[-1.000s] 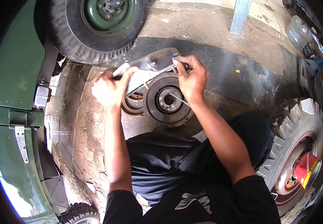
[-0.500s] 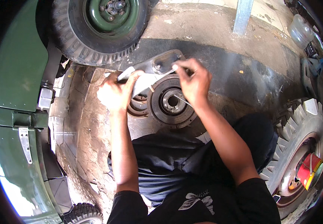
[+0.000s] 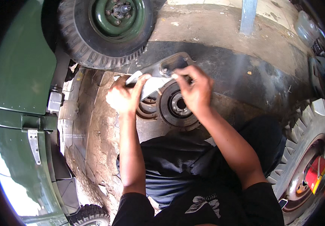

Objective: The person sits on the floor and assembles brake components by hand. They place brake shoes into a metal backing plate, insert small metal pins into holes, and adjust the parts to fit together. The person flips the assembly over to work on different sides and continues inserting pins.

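My left hand [image 3: 123,97] grips the near left edge of a flat metal plate [image 3: 174,62], thumb on top and fingers behind it. The plate has a dark, rounded far end with a bolt [image 3: 164,71] standing in it; its near part shines bright. My right hand [image 3: 197,89] is closed in a pinch at the plate's right edge, close to the bolt. Whatever its fingertips hold is hidden. Below the plate lies a round metal drum [image 3: 166,109] with a centre hole, and curved brake-shoe-like pieces [image 3: 147,115] lie to its left.
A green vehicle body [image 3: 23,75] runs along the left, with a tyre on a green rim [image 3: 119,22] at the top. At right lies another tyre [image 3: 301,139] with a red and yellow tin [image 3: 316,173] at its hub. A post [image 3: 248,17] rises at the back.
The right fingertips have come nearer the bolt, and the thin pale strip seen at them is no longer visible. The left hand keeps its grip. The whole view has shifted slightly.
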A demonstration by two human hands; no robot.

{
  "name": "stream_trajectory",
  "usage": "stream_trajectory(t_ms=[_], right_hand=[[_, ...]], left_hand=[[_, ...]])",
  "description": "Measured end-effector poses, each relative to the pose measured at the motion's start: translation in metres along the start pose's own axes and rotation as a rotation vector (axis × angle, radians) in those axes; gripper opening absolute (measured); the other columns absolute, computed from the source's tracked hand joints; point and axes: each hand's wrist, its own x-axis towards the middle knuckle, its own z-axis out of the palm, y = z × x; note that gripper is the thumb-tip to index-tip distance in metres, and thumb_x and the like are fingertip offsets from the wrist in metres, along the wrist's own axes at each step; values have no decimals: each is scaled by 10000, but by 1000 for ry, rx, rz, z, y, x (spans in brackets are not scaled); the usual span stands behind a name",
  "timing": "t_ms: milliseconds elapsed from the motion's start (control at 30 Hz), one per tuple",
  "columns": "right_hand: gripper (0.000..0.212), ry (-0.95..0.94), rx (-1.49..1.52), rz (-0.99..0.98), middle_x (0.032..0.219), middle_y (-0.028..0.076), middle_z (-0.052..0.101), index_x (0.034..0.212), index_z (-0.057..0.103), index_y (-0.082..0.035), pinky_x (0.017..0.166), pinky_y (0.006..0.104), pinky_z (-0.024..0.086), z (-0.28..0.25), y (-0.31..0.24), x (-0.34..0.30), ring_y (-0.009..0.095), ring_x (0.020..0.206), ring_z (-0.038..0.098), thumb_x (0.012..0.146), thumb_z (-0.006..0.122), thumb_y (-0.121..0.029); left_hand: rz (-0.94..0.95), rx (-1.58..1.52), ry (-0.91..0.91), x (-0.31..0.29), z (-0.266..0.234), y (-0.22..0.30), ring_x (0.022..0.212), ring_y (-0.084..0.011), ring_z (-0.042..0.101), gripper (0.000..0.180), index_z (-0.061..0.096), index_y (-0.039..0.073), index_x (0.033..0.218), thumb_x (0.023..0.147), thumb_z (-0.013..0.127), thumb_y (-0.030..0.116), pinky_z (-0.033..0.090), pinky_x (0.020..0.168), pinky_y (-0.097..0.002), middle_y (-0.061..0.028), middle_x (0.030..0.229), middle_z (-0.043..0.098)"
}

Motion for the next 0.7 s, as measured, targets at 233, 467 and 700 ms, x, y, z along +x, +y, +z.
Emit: stream_trajectory(t_ms=[233, 467, 700], right_hand=[[133, 5, -43, 126, 906, 82, 813, 971, 796, -58, 687, 321, 571, 0, 11, 4, 178, 766, 765, 894, 859, -147], [106, 3, -89, 67, 958, 106, 819, 980, 789, -58, 730, 348, 592, 0, 11, 9, 210, 834, 790, 925, 833, -136], [61, 31, -78, 133, 926, 121, 808, 936, 771, -41, 802, 385, 626, -4, 19, 20, 257, 874, 803, 890, 809, -29]], left_hand=[[-5, 21, -35, 1, -2, 7, 790, -367, 795, 819, 849, 37, 989, 720, 813, 810, 614, 777, -473, -210, 851, 795], [-20, 25, -11, 2, -4, 12, 778, -358, 797, 770, 847, 35, 970, 735, 835, 768, 616, 764, -464, -213, 826, 787], [-4, 47, -12, 3, -3, 16, 744, -347, 794, 785, 847, 29, 965, 734, 832, 779, 619, 735, -458, -196, 803, 788]])
